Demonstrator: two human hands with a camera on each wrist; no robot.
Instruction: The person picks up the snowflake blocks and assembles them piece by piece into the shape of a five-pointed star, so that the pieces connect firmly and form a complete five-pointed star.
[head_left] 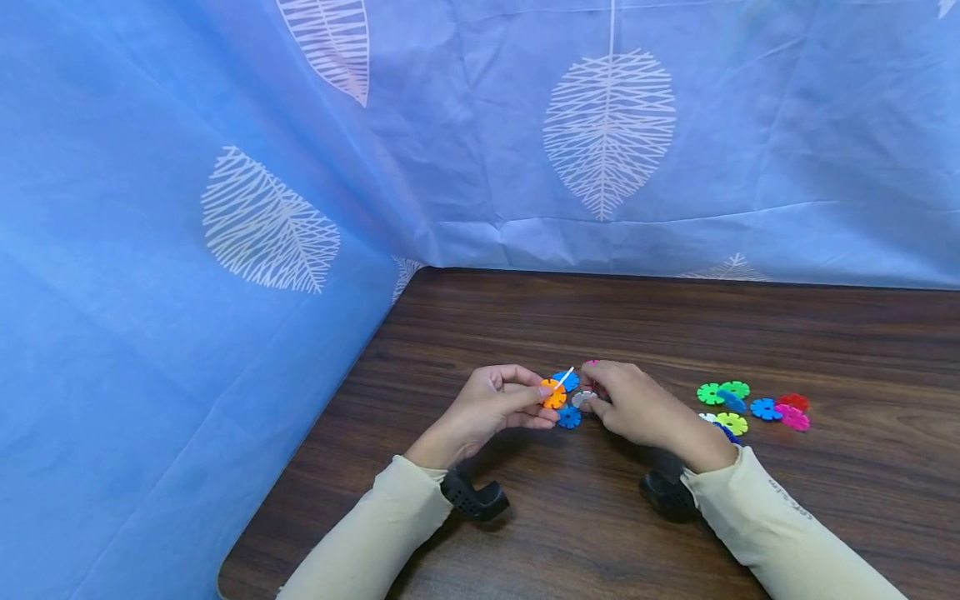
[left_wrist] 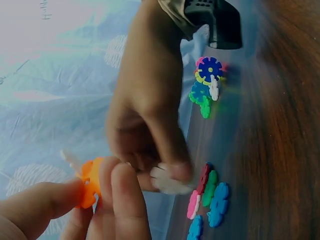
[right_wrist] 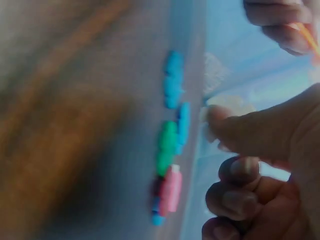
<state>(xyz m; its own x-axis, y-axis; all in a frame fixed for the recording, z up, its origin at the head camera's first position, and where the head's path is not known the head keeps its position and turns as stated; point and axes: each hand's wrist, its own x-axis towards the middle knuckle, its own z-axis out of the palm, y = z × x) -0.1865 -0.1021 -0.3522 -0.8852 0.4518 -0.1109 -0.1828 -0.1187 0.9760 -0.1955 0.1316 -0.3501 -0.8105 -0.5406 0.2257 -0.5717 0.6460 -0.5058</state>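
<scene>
My left hand (head_left: 495,408) pinches an orange notched plastic disc (head_left: 555,400) between thumb and fingers. A white disc (head_left: 566,377), seen edge-on, is joined to the orange one and sticks out from it. Close by on the right, my right hand (head_left: 641,404) pinches a separate whitish notched disc (left_wrist: 170,181) between thumb and index finger; its other fingers are curled in. The two hands are a short gap apart, above the table. Below them lie loose discs: a blue one (left_wrist: 218,205), a green one (left_wrist: 210,188), a dark red one (left_wrist: 204,176) and a pink one (left_wrist: 194,204).
To the right of my right hand is a loose group of discs on the dark wood table (head_left: 570,542), including green (head_left: 710,394), yellow (head_left: 731,424), blue (head_left: 766,409) and pink (head_left: 793,418) ones. A blue leaf-patterned cloth (head_left: 480,167) hangs along the back and left edges.
</scene>
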